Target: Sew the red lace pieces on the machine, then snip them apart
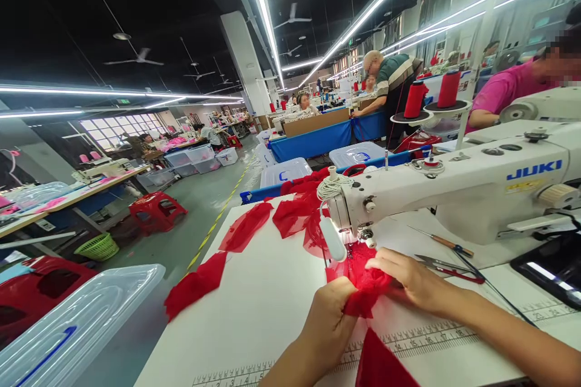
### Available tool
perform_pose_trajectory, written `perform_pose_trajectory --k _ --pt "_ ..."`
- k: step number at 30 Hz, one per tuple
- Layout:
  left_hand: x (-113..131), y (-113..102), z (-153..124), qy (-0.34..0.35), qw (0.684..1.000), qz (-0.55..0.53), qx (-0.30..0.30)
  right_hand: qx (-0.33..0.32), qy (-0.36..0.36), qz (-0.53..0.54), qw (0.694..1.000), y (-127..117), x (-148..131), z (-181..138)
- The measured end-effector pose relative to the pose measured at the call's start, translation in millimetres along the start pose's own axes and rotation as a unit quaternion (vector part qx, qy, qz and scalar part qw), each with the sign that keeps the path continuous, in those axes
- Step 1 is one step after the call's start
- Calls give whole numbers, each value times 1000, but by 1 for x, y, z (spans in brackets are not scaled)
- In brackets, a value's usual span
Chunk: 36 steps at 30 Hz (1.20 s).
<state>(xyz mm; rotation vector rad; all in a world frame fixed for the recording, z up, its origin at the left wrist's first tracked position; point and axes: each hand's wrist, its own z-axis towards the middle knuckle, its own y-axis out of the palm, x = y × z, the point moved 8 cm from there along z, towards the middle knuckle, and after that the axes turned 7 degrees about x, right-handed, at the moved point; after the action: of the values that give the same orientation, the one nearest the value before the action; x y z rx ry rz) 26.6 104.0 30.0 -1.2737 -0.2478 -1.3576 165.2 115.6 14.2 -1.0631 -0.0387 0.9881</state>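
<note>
My left hand (330,320) is closed, pinching bunched red sheer fabric (365,281) on the white sewing table (267,302). My right hand (408,278) lies on the same fabric with fingers curled, pressing it just in front of the needle. The white JUKI sewing machine (458,184) stands right behind both hands. A long strip of red fabric (236,242) trails left across the table toward its edge.
Scissors (447,266) and a small screwdriver (447,243) lie right of the needle. Two red thread cones (431,94) stand behind the machine. Clear plastic bins (77,326), red stools (157,211) and a green basket (97,247) line the aisle at left. Other workers sit at tables beyond.
</note>
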Motion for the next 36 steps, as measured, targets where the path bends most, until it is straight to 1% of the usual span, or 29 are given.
perform_pose_trajectory --k 3,7,9,12,15,18,22,28,34,36 --pt "2 6 -2 14 1000 18 -12 -41 -24 -40 998 8 0 7" --pt "4 13 -5 51 997 62 -21 -63 -29 -62 996 19 4 12" --pt "4 16 -8 72 993 88 -22 -66 -20 -64 996 24 6 12" --pt "3 18 -11 97 987 128 -20 -56 10 -61 996 29 8 10" --pt "6 18 -14 127 978 165 -1 -47 41 -45 997 30 9 7" --pt "10 19 -14 149 970 192 17 -54 52 -11 997 28 8 5" --pt "11 23 -14 151 963 221 17 -55 71 24 996 28 10 4" --pt "12 30 -15 166 955 247 6 -26 119 20 992 31 17 4" --pt "13 31 -17 166 947 274 -9 -17 113 38 993 28 15 5" --pt "12 32 -19 159 946 281 -23 -17 106 52 993 27 16 4"
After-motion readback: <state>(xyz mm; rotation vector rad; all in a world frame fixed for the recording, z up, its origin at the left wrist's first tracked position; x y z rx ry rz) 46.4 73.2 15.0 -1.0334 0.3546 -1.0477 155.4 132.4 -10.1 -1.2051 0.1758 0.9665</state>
